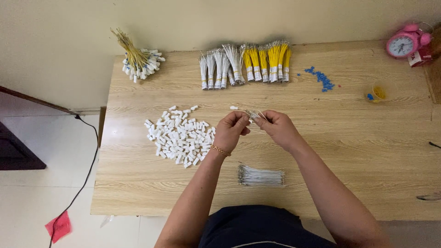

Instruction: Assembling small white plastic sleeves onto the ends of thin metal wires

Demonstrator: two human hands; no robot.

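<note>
1. Left hand point(230, 130): raised over the middle of the wooden table point(358, 151), fingers curled in tight with the tips pinched on the thin wires point(255, 114); a gold bracelet point(221, 150) sits at the wrist.
2. Right hand point(277, 127): just right of the left hand, fingertips nearly meeting it, fingers closed in a pinch on the same thin wires (whether a white piece is also in the pinch cannot be told).
3. Thin wires: a few pale strands fanning out between and above the two sets of fingertips, held off the tabletop.
4. Heap of small white connectors point(179, 135): spread on the table just left of the left hand.
5. Loose bundle of white wires point(261, 176): lying flat near the table's near edge, below the hands.
6. Row of bundled wires point(245, 65): along the far edge, white bundles to the left, yellow to the right.
7. Yellow wires tipped with white connectors point(138, 59): far left corner.
8. Blue small parts point(321, 78): scattered far right, with a small yellow cup point(377, 93) near them.
9. Pink alarm clock point(404, 42): far right corner.
</note>
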